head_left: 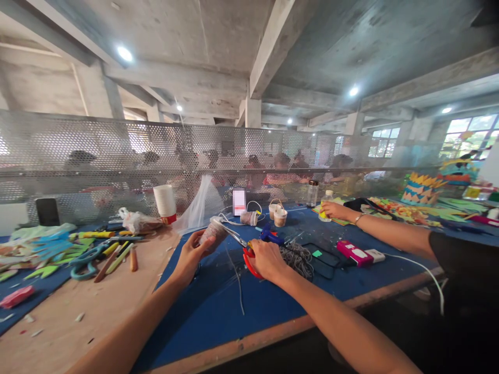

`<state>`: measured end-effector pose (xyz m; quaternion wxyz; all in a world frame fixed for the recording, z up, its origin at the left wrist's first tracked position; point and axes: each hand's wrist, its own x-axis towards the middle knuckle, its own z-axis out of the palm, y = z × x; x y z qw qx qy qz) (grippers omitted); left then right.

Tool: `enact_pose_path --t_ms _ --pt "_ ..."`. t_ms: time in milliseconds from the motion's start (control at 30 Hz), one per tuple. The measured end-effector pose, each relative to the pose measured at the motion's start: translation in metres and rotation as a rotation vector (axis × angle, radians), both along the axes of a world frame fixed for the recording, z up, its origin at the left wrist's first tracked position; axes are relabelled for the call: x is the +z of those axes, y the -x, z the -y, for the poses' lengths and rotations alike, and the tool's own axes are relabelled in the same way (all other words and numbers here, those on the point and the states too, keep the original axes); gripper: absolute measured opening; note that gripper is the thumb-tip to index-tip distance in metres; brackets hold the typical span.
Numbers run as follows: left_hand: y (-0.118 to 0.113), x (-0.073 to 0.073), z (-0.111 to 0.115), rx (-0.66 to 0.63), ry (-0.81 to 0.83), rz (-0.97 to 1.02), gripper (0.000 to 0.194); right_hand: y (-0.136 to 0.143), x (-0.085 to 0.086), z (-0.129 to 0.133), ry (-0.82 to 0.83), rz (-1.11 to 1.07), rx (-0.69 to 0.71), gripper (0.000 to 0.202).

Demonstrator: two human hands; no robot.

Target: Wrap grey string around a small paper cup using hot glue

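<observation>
My left hand (195, 254) is closed around a paper cup (213, 235) wrapped in greyish cord, its white rim tilted up and to the right. In my right hand (268, 259) is a pair of scissors (252, 264) with red and yellow handles. The blades point up and left, close to the cup's rim; whether they touch it I cannot tell. A loose grey cord (238, 285) trails below the cup onto the blue table mat (210, 322). Beside my right hand are a blue glue gun (272, 235) and a tangled heap of grey cord (298, 259).
At right, another person's hand (336, 210) touches a small bottle (326, 214). Behind my hands stand a phone (239, 201), another wrapped cup (248, 218) and small baskets (279, 217). Stacked cups (165, 201) and teal scissors (83, 265) are left; a magenta box (354, 253) is right.
</observation>
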<state>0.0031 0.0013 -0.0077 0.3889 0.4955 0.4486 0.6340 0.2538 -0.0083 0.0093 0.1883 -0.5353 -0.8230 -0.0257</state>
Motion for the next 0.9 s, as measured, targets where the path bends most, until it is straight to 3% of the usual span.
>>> enact_pose_path --t_ms 367,900 --pt "-0.001 -0.001 -0.001 0.031 -0.011 -0.123 0.06 0.0 -0.004 -0.004 -0.021 -0.004 -0.008 0.034" --pt "-0.002 0.0 -0.002 0.087 -0.023 -0.151 0.06 0.002 0.007 0.007 0.037 0.02 -0.011 0.031"
